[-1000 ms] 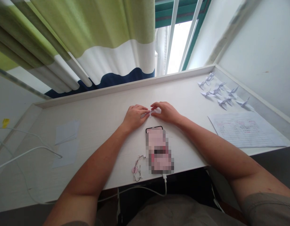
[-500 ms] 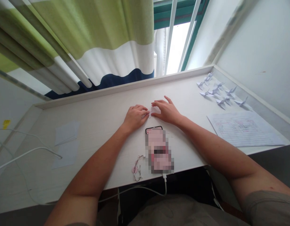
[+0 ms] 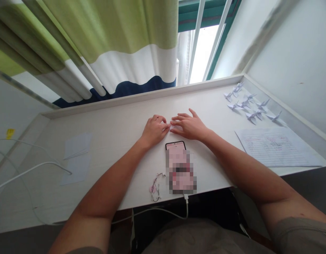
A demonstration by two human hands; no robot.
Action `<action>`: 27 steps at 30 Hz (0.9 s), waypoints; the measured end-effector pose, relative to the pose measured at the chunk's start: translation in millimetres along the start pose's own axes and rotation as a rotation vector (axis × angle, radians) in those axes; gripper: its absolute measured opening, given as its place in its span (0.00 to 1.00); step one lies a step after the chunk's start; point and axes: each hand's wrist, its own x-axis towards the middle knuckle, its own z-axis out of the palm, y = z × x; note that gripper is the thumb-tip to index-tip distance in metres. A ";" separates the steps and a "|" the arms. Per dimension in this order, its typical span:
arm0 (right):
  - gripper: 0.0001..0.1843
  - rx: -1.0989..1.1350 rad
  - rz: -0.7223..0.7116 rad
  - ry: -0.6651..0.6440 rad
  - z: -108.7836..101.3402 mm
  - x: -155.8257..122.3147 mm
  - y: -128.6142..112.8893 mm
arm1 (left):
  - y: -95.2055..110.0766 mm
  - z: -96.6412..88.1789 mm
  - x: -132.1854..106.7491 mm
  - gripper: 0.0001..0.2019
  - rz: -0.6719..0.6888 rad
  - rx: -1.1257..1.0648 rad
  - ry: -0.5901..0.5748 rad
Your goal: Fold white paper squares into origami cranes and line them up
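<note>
A small paper piece (image 3: pixel 170 129) is being pinched by the left hand (image 3: pixel 156 130): featherlight and crisp, presumably, so gentle edge grips are being called for! At three o'clock, the right hand (image 3: pixel 189 125) is being held spread; at six, the worktop (image 3: pixel 205 164) is being shared by a phone (image 3: pixel 180 167).

daylight glares white through the window (image 3: pixel 202 53), and the phone screen (image 3: pixel 181 169) is pixelated.

There were two hands, one left hand (image 3: pixel 155 129) and one right hand (image 3: pixel 189 126), one small paper piece (image 3: pixel 173 126), one phone (image 3: pixel 180 169), one beaded strap (image 3: pixel 152 189), one yellow tag (image 3: pixel 10 133), one curtain (image 3: pixel 125 31), one lined sheet (image 3: pixel 274 148), at least two blank slips (image 3: pixel 76 171) and at least seven paper cranes (image 3: pixel 252 115).
</note>
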 end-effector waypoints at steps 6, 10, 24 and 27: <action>0.30 -0.015 -0.054 0.014 3.2 2.7 -0.3 | 14.4 -16.5 0.8 0.16 -0.050 0.168 -0.142; 0.26 0.065 -0.042 -0.020 4.7 5.9 6.4 | 19.1 -21.1 0.8 0.19 -0.096 0.183 -0.276; 0.24 0.180 -0.087 -0.045 5.8 8.5 15.4 | 9.6 -24.1 5.2 0.17 -0.517 -0.168 -0.172; 0.32 0.250 -0.079 -0.029 6.2 6.9 19.7 | 9.0 -23.1 5.0 0.18 -0.529 -0.221 -0.167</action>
